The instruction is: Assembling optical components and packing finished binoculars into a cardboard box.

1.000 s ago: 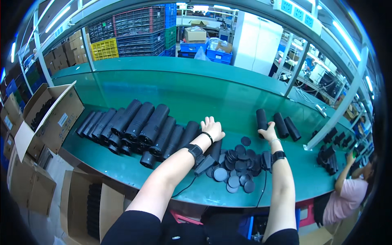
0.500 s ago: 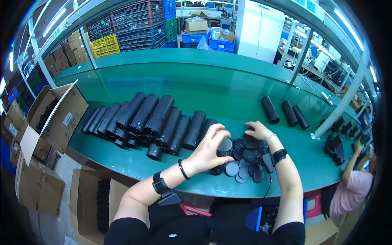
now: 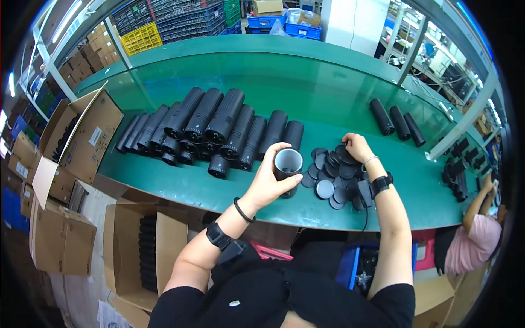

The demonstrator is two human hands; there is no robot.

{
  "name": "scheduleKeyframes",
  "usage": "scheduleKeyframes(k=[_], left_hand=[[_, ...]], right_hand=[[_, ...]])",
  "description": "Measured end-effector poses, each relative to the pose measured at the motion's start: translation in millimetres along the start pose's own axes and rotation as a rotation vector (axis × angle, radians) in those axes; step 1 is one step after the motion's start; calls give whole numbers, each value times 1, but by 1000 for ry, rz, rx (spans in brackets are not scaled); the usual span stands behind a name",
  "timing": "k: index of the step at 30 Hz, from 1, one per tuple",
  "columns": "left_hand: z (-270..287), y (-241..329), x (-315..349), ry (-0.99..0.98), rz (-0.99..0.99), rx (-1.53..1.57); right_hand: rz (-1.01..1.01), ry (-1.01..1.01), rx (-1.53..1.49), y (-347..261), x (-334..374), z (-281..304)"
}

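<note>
Left grip (image 3: 266, 183) wraps a black tube (image 3: 288, 164), mouth up, over the desk (image 3: 229, 199)
Right grip (image 3: 358, 148) at the disc pile (image 3: 331, 170), hold unclear; overlap could make several lift or slide together

left hand (image 3: 266, 181) curled in a grip, thumb (image 3: 289, 183) opposite its fingers (image 3: 275, 148); right hand (image 3: 357, 146), right of that grip, fingers bent.

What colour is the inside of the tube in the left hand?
Pale grey inside the tube; the head view shows it.
</note>
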State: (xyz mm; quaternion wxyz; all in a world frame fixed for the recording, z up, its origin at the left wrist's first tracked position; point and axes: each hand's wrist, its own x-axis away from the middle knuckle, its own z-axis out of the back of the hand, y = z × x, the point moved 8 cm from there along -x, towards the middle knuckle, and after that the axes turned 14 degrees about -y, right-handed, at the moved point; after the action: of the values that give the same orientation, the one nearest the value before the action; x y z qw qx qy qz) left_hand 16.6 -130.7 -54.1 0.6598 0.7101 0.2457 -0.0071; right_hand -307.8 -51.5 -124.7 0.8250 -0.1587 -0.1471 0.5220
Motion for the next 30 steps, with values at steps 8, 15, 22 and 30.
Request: scheduleKeyframes(k=[8, 15, 22, 30], left_hand=[[3, -3, 7, -37, 29, -35], [2, -12, 5, -50, 36, -11], [5, -15, -6, -59, 68, 58], [1, -16, -2, -60, 95, 40]], right_hand=[[28, 106, -22, -7, 18, 6], [105, 197, 95, 15, 12, 14], [-22, 171, -73, 41, -5, 6], [51, 304, -360, 44, 18, 19]])
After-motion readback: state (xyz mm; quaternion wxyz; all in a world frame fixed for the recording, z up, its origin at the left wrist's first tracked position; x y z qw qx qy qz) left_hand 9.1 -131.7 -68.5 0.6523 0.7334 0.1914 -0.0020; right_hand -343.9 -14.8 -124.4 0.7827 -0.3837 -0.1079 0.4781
